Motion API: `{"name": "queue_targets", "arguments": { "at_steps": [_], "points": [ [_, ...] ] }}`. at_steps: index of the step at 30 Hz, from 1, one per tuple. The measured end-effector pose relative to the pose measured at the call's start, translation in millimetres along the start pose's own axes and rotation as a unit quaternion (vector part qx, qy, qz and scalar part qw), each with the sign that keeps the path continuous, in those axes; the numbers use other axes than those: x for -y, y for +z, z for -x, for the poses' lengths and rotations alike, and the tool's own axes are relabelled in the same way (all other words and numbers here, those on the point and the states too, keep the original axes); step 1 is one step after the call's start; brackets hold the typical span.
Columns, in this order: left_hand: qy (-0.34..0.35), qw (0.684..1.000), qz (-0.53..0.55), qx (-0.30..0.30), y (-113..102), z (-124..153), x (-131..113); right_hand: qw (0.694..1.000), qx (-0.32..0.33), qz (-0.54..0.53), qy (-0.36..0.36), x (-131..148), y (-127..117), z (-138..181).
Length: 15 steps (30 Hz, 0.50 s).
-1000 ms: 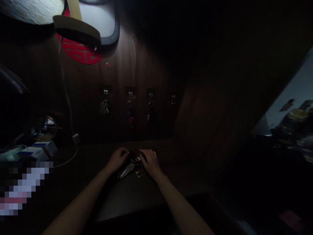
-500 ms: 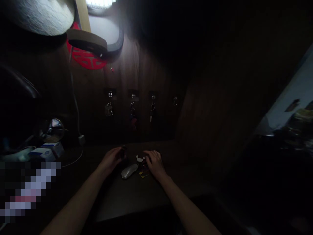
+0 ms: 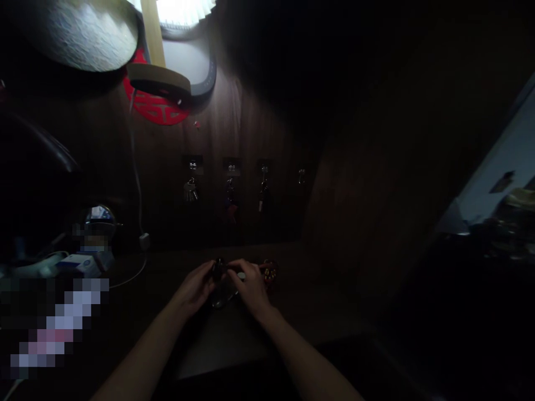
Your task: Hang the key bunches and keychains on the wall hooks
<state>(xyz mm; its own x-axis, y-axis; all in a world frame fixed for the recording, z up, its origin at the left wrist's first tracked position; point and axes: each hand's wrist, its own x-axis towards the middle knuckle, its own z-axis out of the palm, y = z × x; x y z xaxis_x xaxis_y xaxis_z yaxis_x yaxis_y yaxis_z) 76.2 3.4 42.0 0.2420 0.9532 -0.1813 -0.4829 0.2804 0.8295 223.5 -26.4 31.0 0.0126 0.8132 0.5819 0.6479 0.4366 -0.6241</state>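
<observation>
In the dim light my left hand point(image 3: 196, 287) is closed round a small dark glossy object point(image 3: 218, 268) whose kind I cannot make out. My right hand point(image 3: 253, 287) reaches across to it, thumb and fingers pinched beside the dark object; what lies between those fingertips is hidden. Below the hands a smooth, grey, elongated object point(image 3: 223, 296) rests on the dark wooden surface point(image 3: 221, 340), partly covered by the right hand. A small white piece point(image 3: 241, 275) shows behind the right fingers. Just past the right hand lies a dark reddish bundle with yellow bits point(image 3: 270, 272).
Several key bunches, one of them silver keys point(image 3: 191, 191), hang from hooks on the back panel. A white cable point(image 3: 137, 195) runs down at left, near a small box point(image 3: 77, 264) and a round mirror point(image 3: 100, 217). A lamp point(image 3: 184, 14) glows above.
My right hand has moved left from beside the small items to the dark object in my left hand, uncovering the reddish bundle. The view has shifted slightly.
</observation>
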Motion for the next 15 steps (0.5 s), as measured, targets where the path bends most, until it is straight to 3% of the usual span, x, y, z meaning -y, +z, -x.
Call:
{"name": "queue_targets", "arguments": {
  "at_steps": [4,8,12,15],
  "points": [
    [0.004,0.999,-0.036,0.006,-5,5,1,0.999,-0.022,0.022,-0.008,-2,0,-1],
    [0.046,0.986,-0.16,-0.022,-12,2,4,0.998,-0.05,0.033,-0.012,-2,-4,-4],
    [0.135,0.955,-0.257,-0.058,-10,2,2,0.998,-0.063,0.021,-0.004,3,-8,-7],
    [0.213,0.914,-0.343,-0.036,1,11,-5,0.998,-0.058,0.007,0.0,9,-11,-8]
  ]
}}
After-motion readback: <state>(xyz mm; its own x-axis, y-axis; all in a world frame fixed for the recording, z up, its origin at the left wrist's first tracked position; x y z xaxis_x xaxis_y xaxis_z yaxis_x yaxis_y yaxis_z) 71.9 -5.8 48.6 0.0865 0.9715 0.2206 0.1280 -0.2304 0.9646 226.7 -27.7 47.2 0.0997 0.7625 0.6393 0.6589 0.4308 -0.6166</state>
